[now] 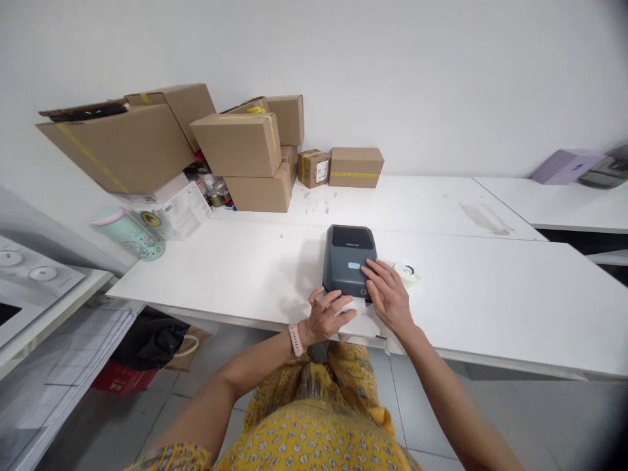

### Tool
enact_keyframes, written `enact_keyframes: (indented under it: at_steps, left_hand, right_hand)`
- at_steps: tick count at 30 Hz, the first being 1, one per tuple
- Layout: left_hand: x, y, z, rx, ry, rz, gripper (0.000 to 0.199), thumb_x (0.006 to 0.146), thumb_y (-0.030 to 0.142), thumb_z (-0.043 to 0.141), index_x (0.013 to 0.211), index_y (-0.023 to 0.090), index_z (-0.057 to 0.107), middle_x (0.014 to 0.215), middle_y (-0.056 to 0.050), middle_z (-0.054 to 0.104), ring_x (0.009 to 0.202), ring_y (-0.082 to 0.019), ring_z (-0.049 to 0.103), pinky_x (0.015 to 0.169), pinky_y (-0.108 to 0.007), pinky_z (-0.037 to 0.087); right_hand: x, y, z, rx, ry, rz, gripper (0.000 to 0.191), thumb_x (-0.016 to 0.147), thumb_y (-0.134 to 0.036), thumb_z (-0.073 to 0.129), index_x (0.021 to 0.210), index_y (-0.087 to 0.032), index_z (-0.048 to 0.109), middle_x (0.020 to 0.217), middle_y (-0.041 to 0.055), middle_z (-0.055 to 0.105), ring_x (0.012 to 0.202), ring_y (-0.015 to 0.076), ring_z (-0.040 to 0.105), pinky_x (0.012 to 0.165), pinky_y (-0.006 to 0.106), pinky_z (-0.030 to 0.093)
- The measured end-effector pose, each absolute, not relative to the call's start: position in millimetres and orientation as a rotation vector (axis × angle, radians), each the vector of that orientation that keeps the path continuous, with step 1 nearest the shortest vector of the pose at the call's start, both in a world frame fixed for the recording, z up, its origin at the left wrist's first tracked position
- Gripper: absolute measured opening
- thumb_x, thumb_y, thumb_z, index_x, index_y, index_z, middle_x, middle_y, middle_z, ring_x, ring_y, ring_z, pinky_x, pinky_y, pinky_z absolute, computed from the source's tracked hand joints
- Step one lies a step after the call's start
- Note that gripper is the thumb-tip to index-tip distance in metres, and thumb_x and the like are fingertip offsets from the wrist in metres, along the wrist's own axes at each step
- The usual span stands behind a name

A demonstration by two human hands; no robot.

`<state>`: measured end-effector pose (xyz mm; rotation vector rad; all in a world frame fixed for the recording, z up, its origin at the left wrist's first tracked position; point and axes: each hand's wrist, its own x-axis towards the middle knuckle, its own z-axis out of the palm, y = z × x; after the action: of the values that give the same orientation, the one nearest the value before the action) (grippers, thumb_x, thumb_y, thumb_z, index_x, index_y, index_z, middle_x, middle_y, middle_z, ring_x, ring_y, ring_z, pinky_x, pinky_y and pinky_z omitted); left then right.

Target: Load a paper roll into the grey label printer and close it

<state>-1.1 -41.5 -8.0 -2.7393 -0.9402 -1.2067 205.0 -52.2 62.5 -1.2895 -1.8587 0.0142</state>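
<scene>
A dark grey label printer (349, 254) with a small light panel on its top sits near the front edge of the white table. At its front left corner is my left hand (328, 316), fingers bent and apart, with nothing visibly gripped. My right hand (387, 291) lies along the printer's right side with its fingers extended, the fingertips touching the top near the light panel. Partly behind that hand, a small white roll (408, 271) rests on the table. A bit of white paper shows below the printer's front, between my hands.
Cardboard boxes (235, 144) are stacked at the back left, with two smaller boxes (356, 167) beside them. A mint green tumbler (132, 232) stands at the left. Far right are a purple box (564, 165) and a dark item. A white appliance (36, 275) is at the left edge.
</scene>
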Motion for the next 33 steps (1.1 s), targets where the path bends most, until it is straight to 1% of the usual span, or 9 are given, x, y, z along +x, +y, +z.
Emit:
enact_keyframes:
  at_steps: [3,6,9,12,14,18,26,29,33]
  left_hand:
    - [-2,-31,-4,-2.596,-0.722,-1.270,0.016,0.089,0.026,0.064,0.103,0.032,0.068,0.117,-0.001,0.070,0.123,-0.020,0.054,0.114,-0.046,0.028]
    - [-3,-21,6,-2.568,-0.670,-1.277,0.035,0.090,0.035,0.062,0.122,0.021,0.059,0.133,-0.011,0.061,0.138,-0.024,0.042,0.115,-0.048,0.033]
    - [-5,-12,12,-2.625,-0.712,-1.216,0.052,0.093,0.040,0.056,0.138,0.016,0.047,0.142,-0.014,0.053,0.145,-0.027,0.032,0.118,-0.051,0.030]
    - [-6,-8,12,-2.645,-0.733,-1.196,0.053,0.094,0.038,0.053,0.142,0.018,0.043,0.142,-0.012,0.054,0.146,-0.025,0.031,0.120,-0.050,0.027]
    - [-5,-8,9,-2.644,-0.748,-1.208,0.053,0.094,0.037,0.053,0.143,0.019,0.042,0.142,-0.011,0.054,0.145,-0.025,0.032,0.120,-0.050,0.026]
    - [0,-9,1,-2.640,-0.799,-1.254,0.053,0.093,0.034,0.055,0.142,0.018,0.043,0.139,-0.011,0.057,0.144,-0.026,0.034,0.120,-0.051,0.026]
    - [5,-14,5,-2.699,-0.873,-1.417,0.046,0.088,0.025,0.055,0.134,0.021,0.052,0.134,-0.010,0.060,0.139,-0.026,0.042,0.120,-0.052,0.026]
    - [-5,-22,26,-2.927,-0.946,-1.625,0.039,0.090,0.028,0.053,0.129,0.022,0.056,0.137,-0.009,0.058,0.138,-0.027,0.043,0.118,-0.052,0.029]
    - [-12,-26,35,-2.676,-1.787,-2.409,0.034,0.095,0.034,0.048,0.124,0.022,0.060,0.138,-0.010,0.056,0.133,-0.025,0.048,0.113,-0.046,0.038]
  right_hand:
    - [206,-56,51,-1.317,-1.901,-0.024,0.043,0.097,-0.027,0.046,0.139,-0.030,0.053,0.144,0.0034,0.054,0.138,0.0259,0.043,0.111,0.051,0.040]
    - [202,-58,49,-1.306,-1.864,0.002,0.042,0.097,-0.025,0.047,0.138,-0.026,0.054,0.144,0.0055,0.054,0.140,0.0251,0.042,0.111,0.051,0.040]
    - [192,-59,48,-1.249,-1.651,0.087,0.032,0.097,-0.025,0.048,0.124,-0.026,0.065,0.136,0.0069,0.061,0.135,0.0241,0.048,0.111,0.051,0.040]
    - [182,-58,44,-1.273,-1.358,0.232,0.023,0.093,-0.031,0.055,0.109,-0.027,0.071,0.134,0.0066,0.061,0.130,0.0246,0.051,0.112,0.052,0.038]
    - [179,-55,38,-1.311,-1.198,0.387,0.031,0.089,-0.037,0.061,0.118,-0.027,0.068,0.145,0.0068,0.051,0.136,0.0263,0.044,0.113,0.052,0.035]
    - [179,-45,18,-1.277,-0.960,0.736,0.067,0.085,-0.045,0.062,0.146,-0.028,0.041,0.156,0.0074,0.037,0.143,0.0281,0.035,0.116,0.052,0.031]
    - [175,-42,11,-1.178,-0.880,0.828,0.070,0.087,-0.043,0.058,0.151,-0.031,0.031,0.159,0.0044,0.031,0.145,0.0257,0.030,0.118,0.050,0.025]
    - [177,-43,25,-1.188,-0.931,0.814,0.069,0.085,-0.040,0.061,0.149,-0.031,0.036,0.159,0.0039,0.032,0.145,0.0252,0.031,0.118,0.048,0.026]
    - [178,-42,37,-1.218,-0.926,0.740,0.062,0.084,-0.037,0.061,0.144,-0.030,0.046,0.155,0.0031,0.041,0.141,0.0247,0.037,0.118,0.047,0.028]
